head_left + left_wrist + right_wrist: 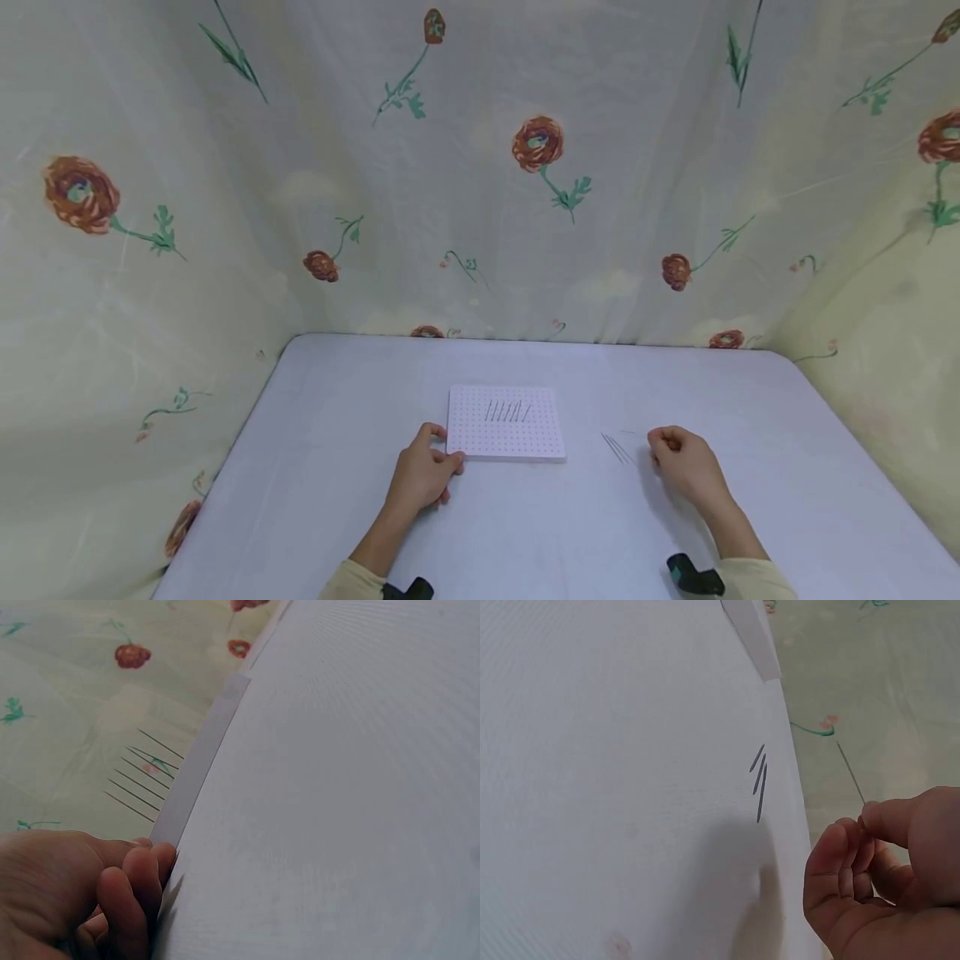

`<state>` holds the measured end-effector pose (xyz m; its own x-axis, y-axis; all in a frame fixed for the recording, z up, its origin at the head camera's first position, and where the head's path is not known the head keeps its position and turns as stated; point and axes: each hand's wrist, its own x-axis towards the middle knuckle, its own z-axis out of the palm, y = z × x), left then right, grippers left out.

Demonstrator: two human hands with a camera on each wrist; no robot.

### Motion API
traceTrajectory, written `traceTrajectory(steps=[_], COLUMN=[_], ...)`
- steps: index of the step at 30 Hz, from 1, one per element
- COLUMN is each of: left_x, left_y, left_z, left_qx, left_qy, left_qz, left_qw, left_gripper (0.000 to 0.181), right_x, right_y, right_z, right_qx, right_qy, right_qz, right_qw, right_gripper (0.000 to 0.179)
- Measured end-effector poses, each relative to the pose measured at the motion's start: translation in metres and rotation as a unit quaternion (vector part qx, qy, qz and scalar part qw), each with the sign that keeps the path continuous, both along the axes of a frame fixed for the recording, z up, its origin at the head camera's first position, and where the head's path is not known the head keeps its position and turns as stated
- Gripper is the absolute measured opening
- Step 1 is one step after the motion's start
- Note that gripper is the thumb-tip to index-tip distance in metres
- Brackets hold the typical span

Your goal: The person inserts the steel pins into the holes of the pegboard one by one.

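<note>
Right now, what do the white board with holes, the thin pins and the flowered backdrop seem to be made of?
White board: probably matte plastic; its face looks smooth and grainless, but painted wood is possible.
Thin pins: likely metal, dark, for they look straight and slender.
Flowered backdrop: thin cloth or plastic sheet with faint sheen, as it hangs in soft folds.
</note>
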<state>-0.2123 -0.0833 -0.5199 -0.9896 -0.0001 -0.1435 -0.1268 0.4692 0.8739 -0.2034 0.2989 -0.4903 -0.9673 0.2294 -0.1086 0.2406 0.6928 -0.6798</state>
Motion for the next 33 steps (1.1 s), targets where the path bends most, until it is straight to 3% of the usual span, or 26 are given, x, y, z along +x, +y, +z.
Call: traceTrajectory(steps=[5,13,20,27,33], left_x=[-0.001,-0.001,0.0,0.0,-0.001], left_y=[0.0,0.0,0.0,0.0,0.0], left_z=[0.001,-0.001,-0.002,-0.002,-0.002], left_qx=[-0.001,-0.001,0.001,0.001,-0.003], left_qy=[-0.003,-0.002,0.002,0.0,-0.001], left_qz=[0.003,0.003,0.0,0.001,0.004], left_qw=[1.0,1.0,1.0,1.0,1.0], left_gripper=[0.042,0.043,0.043,0.043,0.043], right_x=[-0.002,-0.004,-0.003,-0.007,-0.009], right_y=[0.0,-0.003,-0.007,-0.01,-0.015], right_z=[0.001,0.005,0.004,-0.002,-0.005], right_qx=[-0.061,-0.14,-0.157,-0.214,-0.209], right_qy=[-0.008,0.011,0.018,0.048,0.058], right_qz=[-0.021,-0.052,-0.073,-0.074,-0.085], right_qw=[0.9979,0.9887,0.9847,0.9729,0.9725], right_gripper=[0.037,0.03,0.032,0.037,0.038])
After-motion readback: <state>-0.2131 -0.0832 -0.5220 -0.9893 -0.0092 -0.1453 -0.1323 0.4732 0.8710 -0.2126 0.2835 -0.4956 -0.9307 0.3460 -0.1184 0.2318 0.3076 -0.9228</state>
